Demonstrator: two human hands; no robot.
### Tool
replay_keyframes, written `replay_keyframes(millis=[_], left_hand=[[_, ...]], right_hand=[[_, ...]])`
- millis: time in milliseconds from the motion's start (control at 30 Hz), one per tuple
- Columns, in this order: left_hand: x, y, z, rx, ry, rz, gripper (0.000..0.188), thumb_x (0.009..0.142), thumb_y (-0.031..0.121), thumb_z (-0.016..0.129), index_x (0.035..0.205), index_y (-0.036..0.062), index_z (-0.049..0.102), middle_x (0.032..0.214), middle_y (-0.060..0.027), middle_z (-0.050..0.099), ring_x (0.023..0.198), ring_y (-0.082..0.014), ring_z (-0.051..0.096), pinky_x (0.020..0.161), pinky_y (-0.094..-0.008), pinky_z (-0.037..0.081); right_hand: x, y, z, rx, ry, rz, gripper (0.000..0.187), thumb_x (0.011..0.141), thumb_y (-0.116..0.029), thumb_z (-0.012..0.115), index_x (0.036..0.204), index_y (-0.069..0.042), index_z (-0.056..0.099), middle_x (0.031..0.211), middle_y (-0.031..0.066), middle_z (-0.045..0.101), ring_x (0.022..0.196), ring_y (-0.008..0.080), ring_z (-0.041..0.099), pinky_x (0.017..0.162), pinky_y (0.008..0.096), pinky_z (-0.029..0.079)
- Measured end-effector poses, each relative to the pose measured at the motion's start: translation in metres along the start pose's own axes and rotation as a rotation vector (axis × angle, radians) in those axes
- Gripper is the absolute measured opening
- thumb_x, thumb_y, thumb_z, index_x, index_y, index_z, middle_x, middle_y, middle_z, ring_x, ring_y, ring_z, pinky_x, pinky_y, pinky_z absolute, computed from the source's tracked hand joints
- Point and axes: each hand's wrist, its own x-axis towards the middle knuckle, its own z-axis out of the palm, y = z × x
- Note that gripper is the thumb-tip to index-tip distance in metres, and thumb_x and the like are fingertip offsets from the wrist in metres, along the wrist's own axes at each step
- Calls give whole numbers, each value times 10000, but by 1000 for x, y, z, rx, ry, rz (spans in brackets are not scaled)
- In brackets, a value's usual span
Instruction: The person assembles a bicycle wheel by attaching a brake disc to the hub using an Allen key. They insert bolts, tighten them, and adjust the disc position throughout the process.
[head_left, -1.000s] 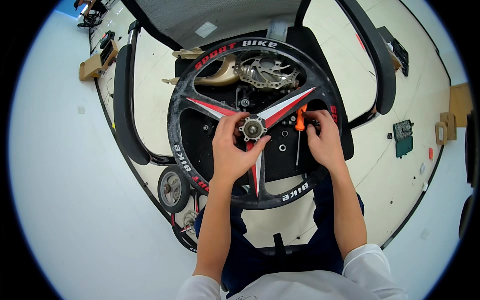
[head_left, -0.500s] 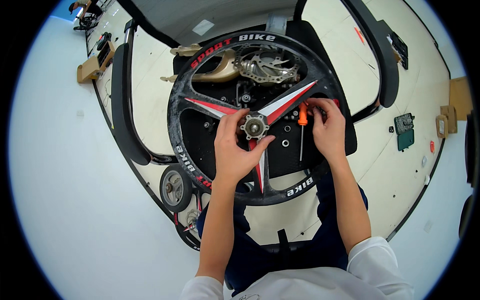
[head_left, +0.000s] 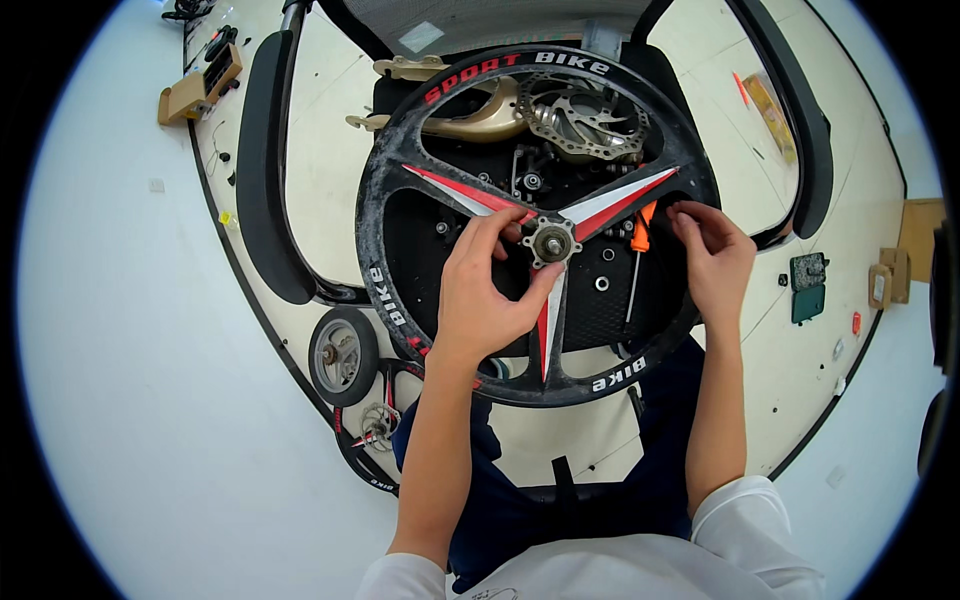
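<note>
A black three-spoke bicycle wheel (head_left: 705, 185) with red and white spoke decals lies flat across a black chair seat. My left hand (head_left: 490, 280) grips it at the middle, thumb and fingers set around the metal hub (head_left: 553, 243). Over the right side of the rim is my right hand (head_left: 718, 255), its fingers curled and pressed together; whether something small is between them is hidden. An orange-handled screwdriver (head_left: 641, 235) lies on the seat just left of that hand. Two small metal rings, a nearer ring (head_left: 602, 284) and a farther ring (head_left: 608, 255), rest beside its shaft.
A brake disc (head_left: 590, 115) and a gold-coloured metal part (head_left: 480, 120) show at the wheel's far side. The chair's left armrest (head_left: 270, 170) and right armrest (head_left: 790, 130) flank the seat. A small wheel (head_left: 343, 350) lies on the floor at left, a green case (head_left: 809, 290) at right.
The whole view has shifted, so the chair and wheel appear farther right. My right hand has moved right, away from the screwdriver. My left hand stays at the hub.
</note>
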Motion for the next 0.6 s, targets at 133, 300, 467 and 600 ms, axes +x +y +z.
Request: replay_keyframes(millis=[133, 300, 467, 600], left_hand=[[-5, -7, -18, -95, 77, -99, 245, 922, 75, 643, 1157, 6, 666, 921, -43, 671, 795, -98, 547, 667, -240, 425], [-13, -20, -50, -363, 376, -164, 356, 1045, 244, 459, 1129, -35, 665, 891, -71, 674, 745, -91, 541, 669, -222, 404], [-16, -33, -66, -553, 484, -211, 454, 1060, 335, 396, 1116, -42, 642, 881, -86, 680, 737, -104, 557, 640, -232, 399], [-19, -34, -73, -572, 486, -215, 457, 1058, 345, 405, 1107, -42, 642, 863, -85, 682, 724, -107, 558, 636, -234, 398]], right_hand=[[-7, -28, -11, 191, -39, 263, 200, 965, -35, 666, 1105, 106, 683, 1045, 175, 741, 977, 222, 745, 855, 257, 601], [-32, -35, -9, 573, -194, 397, 210, 939, -144, 710, 1036, 38, 671, 914, 132, 702, 585, 98, 561, 523, 192, 444], [-82, -65, 29, 981, -414, 825, 244, 916, -133, 574, 1089, 35, 616, 783, 55, 541, 572, 101, 419, 495, 241, 329], [-108, -60, 97, 995, -582, 958, 226, 923, -107, 517, 1016, 74, 614, 736, 35, 453, 590, 130, 426, 559, 277, 335]])
